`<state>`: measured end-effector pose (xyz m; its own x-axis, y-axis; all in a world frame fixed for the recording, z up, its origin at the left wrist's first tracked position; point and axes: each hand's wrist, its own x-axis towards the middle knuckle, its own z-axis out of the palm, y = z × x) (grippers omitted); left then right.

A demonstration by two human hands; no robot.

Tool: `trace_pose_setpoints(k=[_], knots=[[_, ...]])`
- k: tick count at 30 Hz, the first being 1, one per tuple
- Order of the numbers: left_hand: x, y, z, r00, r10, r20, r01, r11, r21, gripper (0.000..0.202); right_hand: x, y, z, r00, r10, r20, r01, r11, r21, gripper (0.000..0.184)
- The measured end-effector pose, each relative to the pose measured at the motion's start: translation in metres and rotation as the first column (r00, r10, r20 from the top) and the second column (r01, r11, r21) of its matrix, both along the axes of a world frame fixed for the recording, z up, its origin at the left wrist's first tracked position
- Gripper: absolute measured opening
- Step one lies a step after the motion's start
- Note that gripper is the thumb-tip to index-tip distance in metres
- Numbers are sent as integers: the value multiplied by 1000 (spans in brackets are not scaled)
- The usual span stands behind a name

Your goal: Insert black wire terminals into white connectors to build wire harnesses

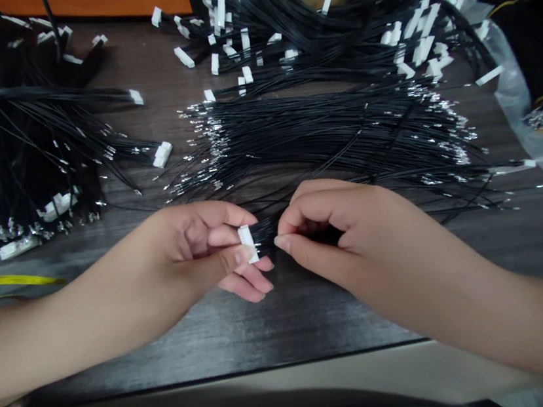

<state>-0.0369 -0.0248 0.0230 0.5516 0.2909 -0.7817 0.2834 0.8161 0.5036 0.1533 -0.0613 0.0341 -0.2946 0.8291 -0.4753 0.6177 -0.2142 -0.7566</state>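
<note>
Between the thumb and fingers of my left hand (208,254) is a white connector housing (247,243). Several black wires (266,234) run out of its right side toward my other hand. My right hand (336,225) is closed in a pinch just right of the housing, its thumb and index fingertips together at the wires. The fingertips cover whatever part of a wire lies in them. Behind both hands stretches a wide bundle of loose black wires (301,120) with shiny metal terminals at both ends.
At the back lies a heap of black cables (310,33) with white connectors. Another heap of wired connectors (12,149) fills the left side. A clear plastic bag (511,101) with more wires is at the right. The dark table's front edge (223,376) runs below my hands.
</note>
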Motion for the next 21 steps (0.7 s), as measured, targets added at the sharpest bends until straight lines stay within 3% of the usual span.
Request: trace_pose_setpoints(k=[8,17,21], knots=[[1,0,-3,1000,-22,9,22,999,31,8,-5,-2,-1,998,-55,-17,55,998,16,19],[-1,0,-2,998,-49,43,48,998,33,12,-6,-2,-3,999,17,-31,-16,999,31,22],[1,3,-2,999,-39,30,40,999,-11,12,-1,-3,-2,997,75,7,-75,986,152,15]])
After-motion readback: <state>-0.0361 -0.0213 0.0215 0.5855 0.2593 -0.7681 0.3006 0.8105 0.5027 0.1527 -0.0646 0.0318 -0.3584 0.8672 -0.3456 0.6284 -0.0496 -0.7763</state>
